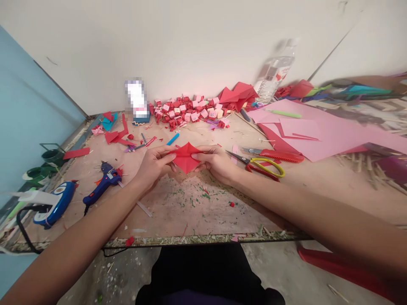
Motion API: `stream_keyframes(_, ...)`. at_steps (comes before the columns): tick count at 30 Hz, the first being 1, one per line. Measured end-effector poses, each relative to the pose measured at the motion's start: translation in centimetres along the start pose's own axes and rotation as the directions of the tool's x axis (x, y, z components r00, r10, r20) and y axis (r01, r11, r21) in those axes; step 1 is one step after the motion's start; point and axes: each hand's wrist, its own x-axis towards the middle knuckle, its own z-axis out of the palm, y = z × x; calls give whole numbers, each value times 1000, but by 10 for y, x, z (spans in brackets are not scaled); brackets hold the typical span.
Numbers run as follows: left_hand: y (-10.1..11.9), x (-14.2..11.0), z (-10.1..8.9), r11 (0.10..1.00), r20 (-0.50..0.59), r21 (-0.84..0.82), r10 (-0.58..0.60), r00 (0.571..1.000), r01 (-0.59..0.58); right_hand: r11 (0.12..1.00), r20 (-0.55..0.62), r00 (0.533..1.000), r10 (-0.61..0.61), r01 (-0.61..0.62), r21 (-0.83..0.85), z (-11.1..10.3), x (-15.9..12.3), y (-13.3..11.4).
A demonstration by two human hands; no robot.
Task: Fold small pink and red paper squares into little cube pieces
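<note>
Between my two hands is a creased piece of red paper [187,159], roughly diamond-shaped, held just above the table. My left hand [159,161] pinches its left corner, thumb on top. On the opposite corner my right hand [213,160] is closed the same way, with its other fingers partly hidden under the paper. Right of my right hand lie yellow-and-red-handled scissors [266,166] and a red box cutter [281,155]. A blue pen-like stick [173,139] rests just beyond my left hand.
Many small red and pink folded paper cubes [187,111] are heaped along the wall. A blue glue gun [103,182] and a blue power strip [59,205] lie at left. Pink paper sheets [337,131] spread at right, near a plastic bottle [275,74]. A phone [137,99] stands at the back.
</note>
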Motion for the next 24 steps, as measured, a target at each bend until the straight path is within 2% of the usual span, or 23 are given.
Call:
stream_keyframes(4, 0, 0, -3, 995, 18, -79, -62, 998, 63, 1000, 19, 1000, -3, 3, 0, -2, -1, -1)
stream_keyframes(6, -1, 0, -3, 992, -9, -99, -77, 997, 76, 999, 26, 1000, -5, 6, -42, -1, -3, -2)
stream_keyframes(10, 0, 0, -1, 998, -89, 49, -30, 996, 34, 980, 60, 998, -20, 32, -196, -1, -6, -1)
stream_keyframes(12, 1, 0, 2, 995, -73, 97, -19, 997, 26, 962, 99, 994, -36, 61, -265, -1, -5, 0)
stream_keyframes(14, 2, 0, 3, 996, -37, 78, -44, 998, 47, 953, 115, 992, -57, 88, -288, -2, -4, 3)
stream_keyframes(20, 3, -3, 5, 994, 9, 15, -107, 994, 107, 981, -47, 993, -105, 96, -167, -3, 2, 9)
stream_keyframes(24, 3, -5, 5, 995, 31, 25, -102, 994, 101, 995, -135, 987, -85, 77, -69, -2, 3, 9)
